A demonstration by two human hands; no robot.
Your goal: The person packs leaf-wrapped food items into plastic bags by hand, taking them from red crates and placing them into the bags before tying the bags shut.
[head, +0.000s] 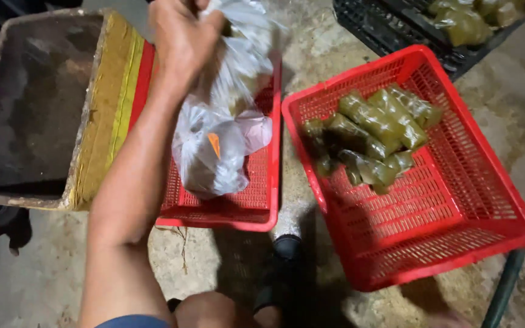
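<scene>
Head view:
Left hand (180, 36): grip pinched around the gathered neck of a clear plastic bag (220, 146).
Bag: hangs above the left red basket (256, 209), packed with wrapped bundles.
Right hand: out of view, grip cannot be told.
Right red basket (457, 200): holds green leaf-wrapped rolls (372, 133), sits on the floor (37, 267).
Box (31, 103): at left, beside the left basket.

Two red plastic baskets (457, 200) (256, 200), one black crate (390, 30), one worn box (31, 103). One clear plastic bag (226, 133), one hand (180, 36) in view. Green leaf-wrapped bundles (375, 118) in right basket: roughly nine, overlapping, exact count unclear.
</scene>
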